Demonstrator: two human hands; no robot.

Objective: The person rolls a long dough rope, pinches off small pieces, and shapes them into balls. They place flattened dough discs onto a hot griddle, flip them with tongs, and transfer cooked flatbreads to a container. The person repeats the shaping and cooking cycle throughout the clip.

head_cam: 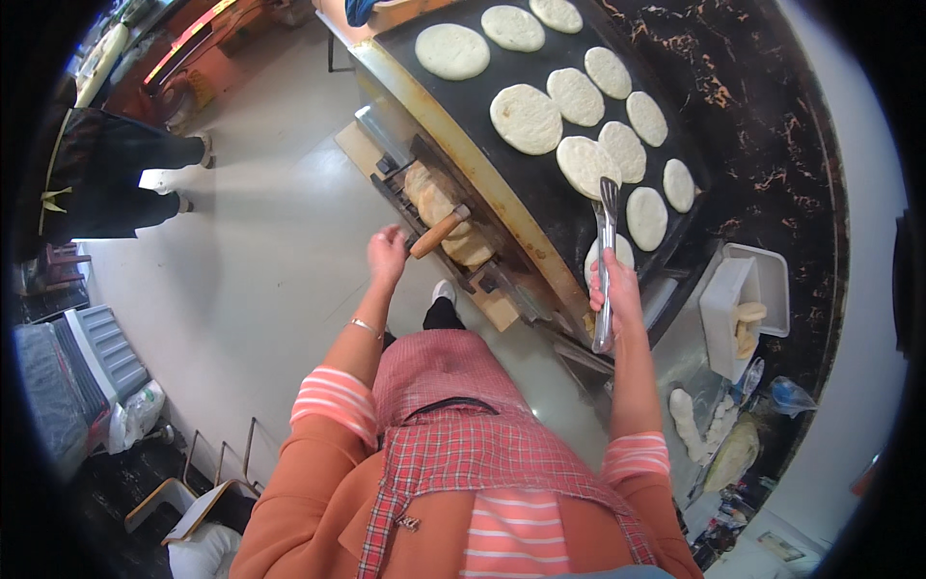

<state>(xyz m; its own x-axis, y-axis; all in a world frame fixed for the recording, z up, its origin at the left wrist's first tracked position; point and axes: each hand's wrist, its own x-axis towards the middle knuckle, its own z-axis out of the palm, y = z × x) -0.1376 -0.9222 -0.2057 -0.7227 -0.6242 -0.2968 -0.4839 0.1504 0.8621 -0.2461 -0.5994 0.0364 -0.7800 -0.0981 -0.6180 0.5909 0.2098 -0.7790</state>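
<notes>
My right hand (pixel 619 293) grips metal tongs (pixel 605 235). The tongs' slotted end meets the near edge of a pale flatbread (pixel 584 163) on the black griddle (pixel 532 189). That flatbread partly overlaps another one (pixel 623 152). Below the tongs, a further flatbread (pixel 597 262) is partly hidden by them and my hand. My left hand (pixel 387 255) hovers just left of a wooden handle (pixel 438 233), fingers loosely curled, with nothing visible in it. The handle projects over an open compartment (pixel 466 277) under the griddle's edge, where several browned flatbreads (pixel 434 195) stand in a row.
Several more pale flatbreads (pixel 526 119) lie across the griddle. To the right, a white plastic bin (pixel 727 311) holds pieces of dough, and dough strips (pixel 687 423) lie on the metal counter. Another person (pixel 108 170) stands at the left. Grey crates (pixel 108 351) and stools (pixel 195 506) are lower left.
</notes>
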